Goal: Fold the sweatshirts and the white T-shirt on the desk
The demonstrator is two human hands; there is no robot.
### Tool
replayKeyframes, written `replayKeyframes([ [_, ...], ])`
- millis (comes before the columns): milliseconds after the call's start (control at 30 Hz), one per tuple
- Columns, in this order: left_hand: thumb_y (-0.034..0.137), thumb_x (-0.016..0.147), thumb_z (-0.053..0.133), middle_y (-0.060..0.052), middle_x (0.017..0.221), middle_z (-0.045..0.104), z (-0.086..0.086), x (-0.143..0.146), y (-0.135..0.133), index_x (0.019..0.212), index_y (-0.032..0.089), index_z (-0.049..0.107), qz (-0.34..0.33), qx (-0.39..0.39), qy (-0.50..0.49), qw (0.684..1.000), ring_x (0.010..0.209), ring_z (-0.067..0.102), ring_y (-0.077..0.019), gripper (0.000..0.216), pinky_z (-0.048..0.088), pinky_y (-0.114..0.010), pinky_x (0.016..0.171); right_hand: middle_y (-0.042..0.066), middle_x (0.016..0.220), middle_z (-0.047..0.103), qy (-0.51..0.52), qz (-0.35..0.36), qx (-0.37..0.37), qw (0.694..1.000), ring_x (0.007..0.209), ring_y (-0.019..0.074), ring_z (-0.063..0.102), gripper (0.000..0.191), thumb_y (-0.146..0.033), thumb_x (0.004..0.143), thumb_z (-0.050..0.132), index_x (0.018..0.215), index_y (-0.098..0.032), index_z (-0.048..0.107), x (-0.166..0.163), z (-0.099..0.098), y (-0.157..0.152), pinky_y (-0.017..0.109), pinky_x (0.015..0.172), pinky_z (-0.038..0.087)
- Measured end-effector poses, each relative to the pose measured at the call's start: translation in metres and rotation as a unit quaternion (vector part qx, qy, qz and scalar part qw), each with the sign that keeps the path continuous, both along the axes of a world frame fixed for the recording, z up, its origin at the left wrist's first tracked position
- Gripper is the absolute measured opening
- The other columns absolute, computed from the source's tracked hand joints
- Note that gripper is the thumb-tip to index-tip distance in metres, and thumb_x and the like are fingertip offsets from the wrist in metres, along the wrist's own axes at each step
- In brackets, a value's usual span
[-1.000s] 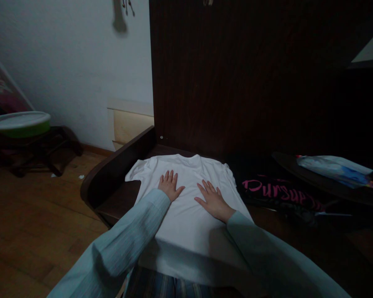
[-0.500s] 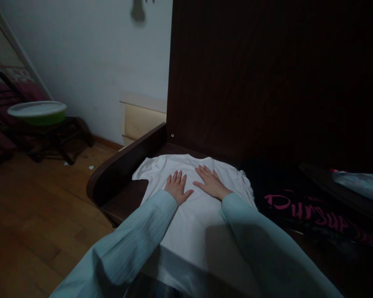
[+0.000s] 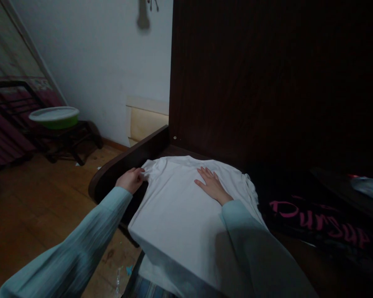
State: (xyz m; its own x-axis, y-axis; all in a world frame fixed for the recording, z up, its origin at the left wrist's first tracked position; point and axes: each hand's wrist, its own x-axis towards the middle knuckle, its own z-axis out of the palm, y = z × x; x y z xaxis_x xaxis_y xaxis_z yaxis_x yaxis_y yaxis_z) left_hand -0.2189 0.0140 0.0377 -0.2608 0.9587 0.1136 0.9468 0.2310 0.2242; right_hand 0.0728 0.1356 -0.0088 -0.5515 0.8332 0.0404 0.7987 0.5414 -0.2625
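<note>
A white T-shirt (image 3: 177,207) lies flat on a dark wooden surface, collar end toward the tall dark panel. My left hand (image 3: 130,179) is curled closed around the shirt's left sleeve at its outer edge, beside the low curved wooden side rail (image 3: 127,163). My right hand (image 3: 210,185) rests flat on the upper chest of the shirt with its fingers stretched out and apart. Both arms wear light blue-green sleeves.
A black garment with pink lettering (image 3: 317,225) lies to the right of the shirt. A tall dark wooden panel (image 3: 267,82) rises behind. On the left, over the wooden floor (image 3: 34,207), a green basin with a white lid (image 3: 54,116) sits on a dark stool.
My left hand slid from the shirt's chest out to the left sleeve and closed on it. My right hand stayed flat on the shirt. The view shifted slightly left.
</note>
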Motion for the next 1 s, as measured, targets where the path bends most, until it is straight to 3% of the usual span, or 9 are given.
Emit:
replayKeyframes([
  [100, 0.030, 0.072, 0.048, -0.003, 0.076, 0.065, 0.000, -0.005, -0.007, 0.102, 0.028, 0.059, 0.046, -0.072, 0.024, 0.996, 0.074, 0.061, -0.0202, 0.032, 0.044, -0.024, 0.061, 0.007, 0.144, 0.021, 0.027, 0.003, 0.000, 1.000, 0.133, 0.0199, 0.014, 0.061, -0.054, 0.085, 0.025, 0.135, -0.018, 0.030, 0.002, -0.002, -0.001, 0.042, 0.107, 0.009],
  [300, 0.029, 0.078, 0.041, -0.008, 0.086, 0.067, -0.010, 0.007, -0.003, 0.103, 0.028, 0.060, 0.060, -0.098, 0.074, 0.991, 0.079, 0.062, -0.0247, 0.031, 0.043, -0.027, 0.059, 0.009, 0.142, 0.027, 0.068, 0.009, 0.005, 0.998, 0.132, 0.0190, 0.019, 0.059, -0.052, 0.086, 0.026, 0.130, -0.015, 0.038, 0.007, -0.001, -0.006, 0.038, 0.107, 0.014],
  [433, 0.032, 0.080, 0.038, -0.008, 0.080, 0.066, -0.014, 0.010, -0.003, 0.099, 0.023, 0.058, 0.109, -0.034, 0.036, 0.993, 0.076, 0.062, -0.0242, 0.029, 0.042, -0.027, 0.059, 0.009, 0.141, 0.029, 0.079, 0.012, 0.011, 0.997, 0.132, 0.0188, 0.020, 0.057, -0.051, 0.086, 0.026, 0.129, -0.015, 0.041, 0.008, -0.002, -0.006, 0.038, 0.107, 0.014],
  [567, 0.027, 0.078, 0.038, -0.004, 0.071, 0.062, -0.022, 0.014, -0.001, 0.090, 0.021, 0.055, 0.138, 0.097, -0.091, 0.981, 0.069, 0.060, -0.0199, 0.022, 0.042, -0.027, 0.061, 0.008, 0.141, 0.030, 0.081, 0.011, 0.016, 0.996, 0.131, 0.0186, 0.021, 0.057, -0.051, 0.086, 0.025, 0.128, -0.016, 0.042, 0.008, -0.001, -0.007, 0.038, 0.107, 0.016],
  [633, 0.024, 0.075, 0.039, -0.002, 0.072, 0.060, -0.028, 0.017, 0.003, 0.084, 0.021, 0.054, 0.132, 0.171, -0.217, 0.952, 0.068, 0.058, -0.0163, 0.018, 0.043, -0.025, 0.062, 0.009, 0.141, 0.030, 0.077, 0.007, 0.015, 0.997, 0.131, 0.0188, 0.022, 0.057, -0.051, 0.087, 0.026, 0.128, -0.015, 0.042, 0.008, 0.000, -0.007, 0.037, 0.107, 0.016],
  [700, 0.023, 0.071, 0.041, 0.000, 0.074, 0.058, -0.032, 0.021, 0.007, 0.086, 0.021, 0.053, 0.131, 0.219, -0.379, 0.890, 0.065, 0.057, -0.0130, 0.019, 0.045, -0.023, 0.060, 0.009, 0.141, 0.029, 0.074, 0.005, 0.013, 0.997, 0.131, 0.0190, 0.022, 0.058, -0.051, 0.087, 0.026, 0.128, -0.014, 0.042, 0.008, 0.000, -0.008, 0.036, 0.107, 0.015],
  [833, 0.024, 0.070, 0.045, -0.001, 0.081, 0.060, -0.032, 0.029, 0.017, 0.111, 0.025, 0.049, 0.138, 0.200, -0.608, 0.756, 0.059, 0.057, -0.0106, 0.041, 0.048, -0.023, 0.056, 0.008, 0.141, 0.030, 0.076, 0.001, 0.018, 0.997, 0.131, 0.0191, 0.022, 0.057, -0.053, 0.086, 0.026, 0.128, -0.018, 0.043, 0.008, -0.002, -0.007, 0.038, 0.107, 0.016],
  [933, 0.024, 0.073, 0.043, -0.006, 0.091, 0.063, -0.027, 0.030, 0.027, 0.120, 0.020, 0.046, 0.132, 0.162, -0.654, 0.727, 0.072, 0.061, -0.0153, 0.047, 0.052, -0.028, 0.065, 0.008, 0.140, 0.032, 0.076, -0.001, 0.018, 0.997, 0.130, 0.0190, 0.024, 0.057, -0.054, 0.086, 0.026, 0.127, -0.019, 0.044, 0.008, -0.003, -0.006, 0.038, 0.107, 0.016],
  [1000, 0.022, 0.074, 0.042, -0.010, 0.100, 0.063, -0.025, 0.030, 0.034, 0.118, 0.016, 0.050, 0.143, 0.159, -0.624, 0.752, 0.088, 0.061, -0.0203, 0.045, 0.051, -0.034, 0.077, 0.008, 0.140, 0.033, 0.073, 0.001, 0.014, 0.997, 0.130, 0.0187, 0.024, 0.056, -0.053, 0.086, 0.026, 0.126, -0.019, 0.045, 0.008, -0.003, -0.006, 0.037, 0.107, 0.016],
])
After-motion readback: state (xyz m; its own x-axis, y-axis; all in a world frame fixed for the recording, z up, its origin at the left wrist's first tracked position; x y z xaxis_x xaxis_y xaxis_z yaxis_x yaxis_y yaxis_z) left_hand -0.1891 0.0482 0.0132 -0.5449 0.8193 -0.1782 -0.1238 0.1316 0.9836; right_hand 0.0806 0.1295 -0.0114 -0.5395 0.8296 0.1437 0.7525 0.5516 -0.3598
